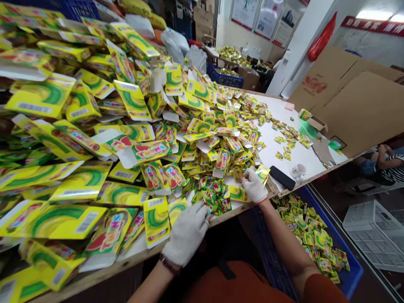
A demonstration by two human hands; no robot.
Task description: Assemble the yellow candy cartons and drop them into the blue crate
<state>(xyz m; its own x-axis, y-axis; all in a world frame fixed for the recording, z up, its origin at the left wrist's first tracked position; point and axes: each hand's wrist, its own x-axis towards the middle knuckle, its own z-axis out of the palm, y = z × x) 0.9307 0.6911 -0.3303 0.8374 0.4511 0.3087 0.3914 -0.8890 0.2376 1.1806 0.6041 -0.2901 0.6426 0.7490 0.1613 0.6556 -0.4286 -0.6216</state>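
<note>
My left hand [187, 231], in a white knitted glove, rests at the table's front edge. Its fingers curl against a small heap of green candy sachets [213, 197]; what lies inside them is hidden. Close beside it lies a flat yellow carton [156, 221] with a green curve and a barcode. My right hand [255, 187], gloved too, is closed at the edge of a small yellow carton [262, 172], its fingertips partly hidden. Between the hands another yellow carton [237, 193] lies flat near the edge.
A big pile of yellow cartons [135, 151] covers the left side. A black phone [282, 178] and a cup [298, 170] stand right, near loose sachets [287, 134]. Below is a blue crate [352, 273] of yellow packets. Cardboard [356, 105] stands behind; a person [391, 162] sits far right.
</note>
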